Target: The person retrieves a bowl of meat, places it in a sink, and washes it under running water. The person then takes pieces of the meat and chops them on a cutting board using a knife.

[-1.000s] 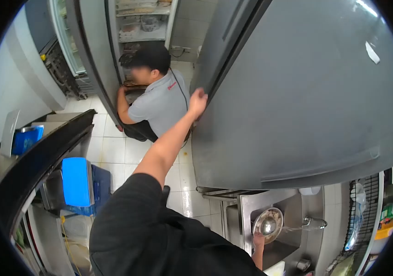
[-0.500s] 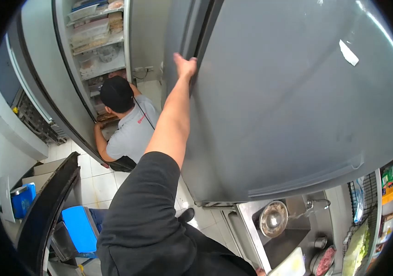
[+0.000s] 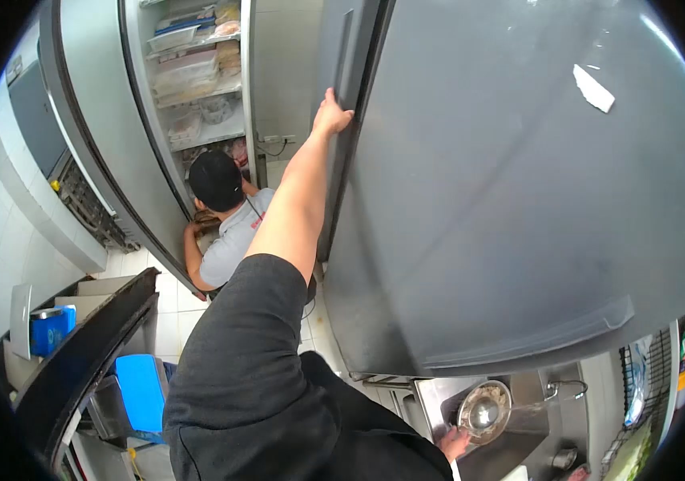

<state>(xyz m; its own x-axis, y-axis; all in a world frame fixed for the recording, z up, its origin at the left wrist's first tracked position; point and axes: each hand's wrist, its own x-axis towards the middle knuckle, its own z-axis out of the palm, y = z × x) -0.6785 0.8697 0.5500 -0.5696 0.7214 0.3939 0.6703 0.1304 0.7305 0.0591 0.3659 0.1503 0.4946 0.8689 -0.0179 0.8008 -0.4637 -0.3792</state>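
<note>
My left arm reaches up and forward, and my left hand (image 3: 332,118) rests at the edge of a tall grey steel refrigerator door (image 3: 471,200). Its fingers are stretched out and the thumb is apart. Low in the view, my right hand (image 3: 453,442) is beside the rim of a round metal bowl (image 3: 484,411) in the sink (image 3: 523,445). The bowl has pale contents or residue round its inside. My right fingers show only small, and I cannot tell whether they grip anything. Water runs from the tap (image 3: 567,388) toward the bowl.
A co-worker in a grey shirt and black cap (image 3: 216,181) crouches at an open refrigerator with loaded shelves (image 3: 206,140). Its door (image 3: 90,120) stands open at left. A blue-lidded bin (image 3: 141,393) and a dark-edged counter (image 3: 90,377) are lower left. A wire rack (image 3: 645,385) is at right.
The view has shifted, and my left hand appears slightly further right along the door edge. My right hand has come further into view beside the bowl. The white board has mostly left the view.
</note>
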